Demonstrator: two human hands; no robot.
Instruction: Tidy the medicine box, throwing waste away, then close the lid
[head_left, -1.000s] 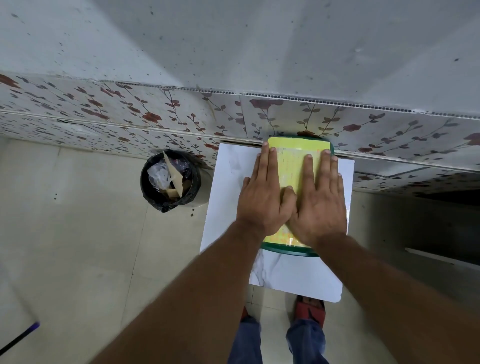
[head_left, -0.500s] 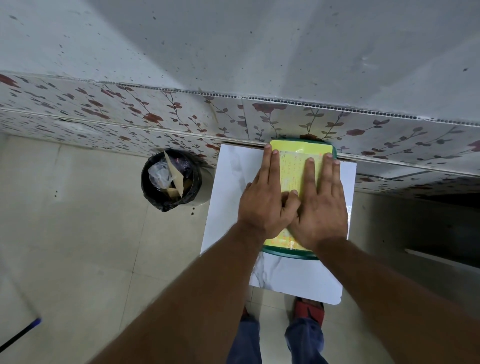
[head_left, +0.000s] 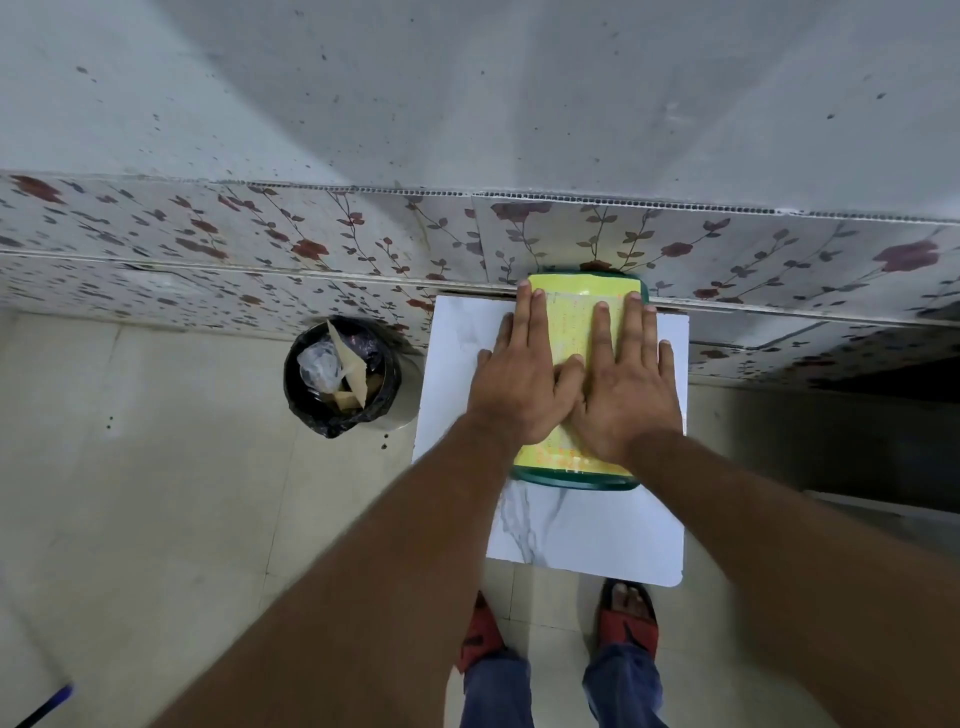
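Centre frame, the left hand (head_left: 519, 387) and right hand (head_left: 626, 395) lie flat, grip spread, on the medicine box's yellow lid (head_left: 571, 322), atop the white desk (head_left: 587, 535); waste bin (head_left: 340, 379) at left.

The medicine box (head_left: 576, 475) stands on the desk (head_left: 587, 540), at the far side, its back edge near the wall (head_left: 467, 104). Lid (head_left: 569, 317) is on top of the box, closed. Both hands lie flat on the lid: left hand (head_left: 519, 387) on left half, right hand (head_left: 626, 389) on right half, thumbs touching in the middle. Front part of desk is bare. Waste bin (head_left: 340, 376) stands on the floor (head_left: 156, 493), just left of desk, w/ paper and plastic scraps in it. The person's feet (head_left: 626, 618) are on the floor, before the desk's front edge.
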